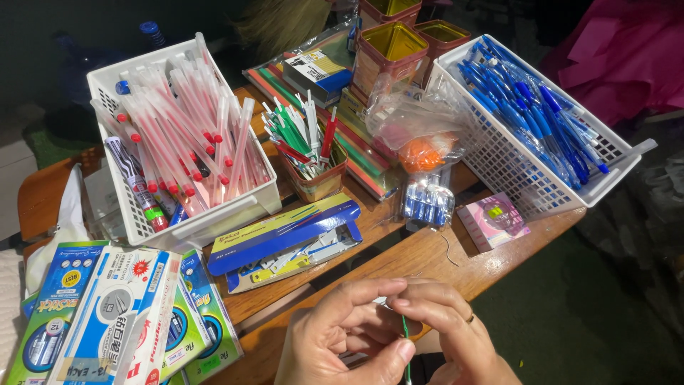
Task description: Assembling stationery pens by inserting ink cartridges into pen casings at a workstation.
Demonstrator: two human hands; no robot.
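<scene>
Hands meet low over the counter (427,257). Left hand (342,335) and right hand (445,328) both pinch a thin green refill (405,335), upright between their fingertips.

Thin green refill being pinched between two hands

A slim green refill (405,335) is standing nearly upright at the bottom edge of the view, above the near edge of the wooden table. The left hand (342,342) is gripping it with thumb and forefinger from the left, while the right hand (449,331), wearing a ring, is closing on its upper end. Its top is being hidden by fingertips; its lower end is running out of view.
</scene>
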